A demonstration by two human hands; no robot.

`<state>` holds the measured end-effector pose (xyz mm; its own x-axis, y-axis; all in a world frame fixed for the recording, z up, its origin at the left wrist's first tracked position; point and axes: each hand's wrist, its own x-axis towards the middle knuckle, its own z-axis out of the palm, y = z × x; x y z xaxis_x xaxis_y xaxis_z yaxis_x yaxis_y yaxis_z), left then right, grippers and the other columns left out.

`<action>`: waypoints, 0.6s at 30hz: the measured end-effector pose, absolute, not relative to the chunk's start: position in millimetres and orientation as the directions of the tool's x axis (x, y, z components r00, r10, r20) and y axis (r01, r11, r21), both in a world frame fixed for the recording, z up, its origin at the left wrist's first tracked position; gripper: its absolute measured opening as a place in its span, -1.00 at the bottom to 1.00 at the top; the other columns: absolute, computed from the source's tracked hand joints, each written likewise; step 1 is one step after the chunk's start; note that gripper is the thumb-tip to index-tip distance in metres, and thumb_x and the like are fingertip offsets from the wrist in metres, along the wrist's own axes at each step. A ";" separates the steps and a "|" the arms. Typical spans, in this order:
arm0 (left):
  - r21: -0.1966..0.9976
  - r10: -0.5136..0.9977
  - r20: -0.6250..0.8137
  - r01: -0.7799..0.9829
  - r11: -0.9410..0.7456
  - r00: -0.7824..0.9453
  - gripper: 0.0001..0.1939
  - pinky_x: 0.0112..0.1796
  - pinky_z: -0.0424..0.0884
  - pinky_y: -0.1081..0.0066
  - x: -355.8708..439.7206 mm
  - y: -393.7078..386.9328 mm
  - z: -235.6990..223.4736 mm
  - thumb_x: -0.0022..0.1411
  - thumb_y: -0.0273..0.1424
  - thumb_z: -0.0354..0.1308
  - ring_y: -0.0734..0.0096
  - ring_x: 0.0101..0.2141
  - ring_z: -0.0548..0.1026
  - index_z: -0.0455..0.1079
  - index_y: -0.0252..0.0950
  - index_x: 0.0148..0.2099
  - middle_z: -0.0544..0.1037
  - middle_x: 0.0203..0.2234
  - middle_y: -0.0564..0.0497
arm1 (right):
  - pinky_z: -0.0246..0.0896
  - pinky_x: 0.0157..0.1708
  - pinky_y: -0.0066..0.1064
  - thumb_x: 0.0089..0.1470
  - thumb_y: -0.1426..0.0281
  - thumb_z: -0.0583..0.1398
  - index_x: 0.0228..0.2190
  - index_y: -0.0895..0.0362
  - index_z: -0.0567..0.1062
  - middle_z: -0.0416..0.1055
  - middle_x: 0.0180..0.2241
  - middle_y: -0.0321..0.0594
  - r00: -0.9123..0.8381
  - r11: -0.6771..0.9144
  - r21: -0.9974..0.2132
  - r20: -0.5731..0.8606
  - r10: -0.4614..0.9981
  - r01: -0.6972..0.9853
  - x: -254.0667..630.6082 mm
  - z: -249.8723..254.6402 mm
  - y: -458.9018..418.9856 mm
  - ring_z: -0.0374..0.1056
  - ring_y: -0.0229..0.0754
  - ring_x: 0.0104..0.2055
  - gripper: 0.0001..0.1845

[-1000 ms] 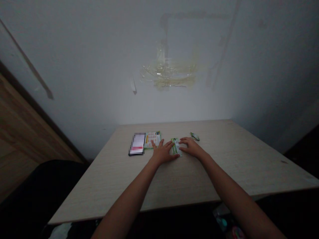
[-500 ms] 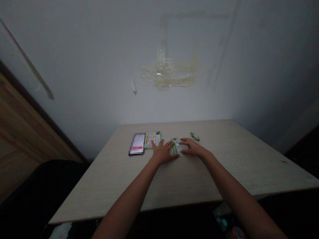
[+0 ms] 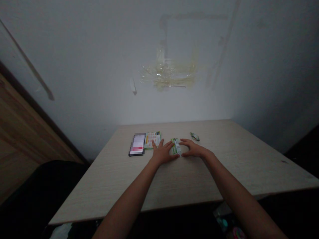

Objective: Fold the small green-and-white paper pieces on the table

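Note:
A small green and white printed paper (image 3: pixel 175 146) lies on the table between my two hands. Spread fingers of my left hand (image 3: pixel 163 153) rest at its left edge, with the thumb at its lower end. My right hand (image 3: pixel 194 148) lies at the paper's right side, fingers apart and slightly curved. Just beyond my left fingertips is a printed sheet or booklet (image 3: pixel 152 138) in white, yellow and green. Beside it lies a phone (image 3: pixel 137 144) with a lit, partly blurred screen.
A small crumpled green and white piece (image 3: pixel 195 136) lies on the pale wooden table (image 3: pixel 199 186), beyond my right hand. Behind stands a grey wall (image 3: pixel 104 66) with shiny tape remnants (image 3: pixel 169 74). Dark cloth (image 3: pixel 45 186) is at the left, and colourful items (image 3: pixel 229 225) sit below the front edge.
My right thumb and fingers have shifted very slightly beside the paper. My left hand stays almost where it was, and the other things have not moved.

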<state>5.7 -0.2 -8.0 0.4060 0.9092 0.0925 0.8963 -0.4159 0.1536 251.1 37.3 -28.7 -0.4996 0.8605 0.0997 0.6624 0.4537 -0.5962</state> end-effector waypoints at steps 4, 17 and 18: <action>0.149 0.909 0.116 0.898 -0.415 0.401 -0.16 0.11 -0.59 -0.49 6.6 -1.5 -8.0 0.11 0.31 -0.12 -0.23 0.35 -0.11 0.05 0.14 0.37 0.17 0.34 0.12 | -0.14 0.34 -0.03 -0.18 0.19 0.42 0.16 0.05 0.39 0.09 0.32 -0.01 -0.504 0.470 -0.595 0.123 0.855 0.652 251.2 -29.3 35.7 0.00 0.07 0.36 -0.16; 0.134 0.905 0.123 0.897 -0.421 0.407 -0.18 0.11 -0.53 -0.52 7.4 -3.6 -4.8 0.12 0.30 -0.10 -0.23 0.34 -0.08 0.10 0.11 0.35 0.19 0.33 0.09 | 0.07 0.24 -0.09 0.05 0.23 0.29 -0.27 0.03 0.66 0.37 0.16 -0.11 -0.506 0.524 -0.680 0.253 0.825 0.514 254.9 -23.4 37.1 0.27 -0.01 0.21 -0.78; 0.136 0.906 0.118 0.897 -0.420 0.406 -0.19 0.12 -0.53 -0.51 7.6 -3.7 -4.4 0.13 0.30 -0.10 -0.22 0.34 -0.08 0.11 0.11 0.34 0.19 0.34 0.09 | 0.08 0.24 -0.10 0.05 0.22 0.29 -0.31 0.04 0.67 0.36 0.16 -0.11 -0.510 0.523 -0.681 0.248 0.824 0.513 254.7 -21.9 36.4 0.27 -0.01 0.20 -0.79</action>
